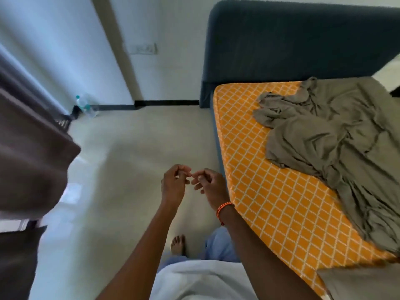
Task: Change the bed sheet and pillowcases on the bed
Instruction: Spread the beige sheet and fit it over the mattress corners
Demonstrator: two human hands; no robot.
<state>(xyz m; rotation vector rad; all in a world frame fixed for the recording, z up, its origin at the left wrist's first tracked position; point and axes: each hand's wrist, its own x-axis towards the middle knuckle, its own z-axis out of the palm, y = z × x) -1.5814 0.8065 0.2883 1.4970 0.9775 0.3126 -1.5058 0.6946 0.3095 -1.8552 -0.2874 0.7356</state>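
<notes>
Down by the side of the bed, two bare hands are held out over the pale floor [134,144]. The left hand [174,185] and the right hand [208,185] are very near each other, and their fingertips almost meet in the middle. The fingers of both hands are curled in, and nothing is seen inside them. An orange thread band [224,207] is worn on the right wrist.

The bed is seen to the right of the hands. Its orange mattress [270,191] with white diamond lines is left bare along the near side. A grey-brown bed sheet [337,139] is bunched up on top of the mattress, all wrinkled, toward the far side and the right. It is well apart from both hands. A dark blue headboard [292,44] is stood at the top end of the bed, against the white wall.

A bare foot [178,244] is seen on the floor below the hands, next to a blue trouser leg [220,245]. A clear water bottle [86,106] is stood in the far corner by the wall. A brown curtain [30,152] is hung at the left. A white switch plate [142,48] is fixed on the wall.
</notes>
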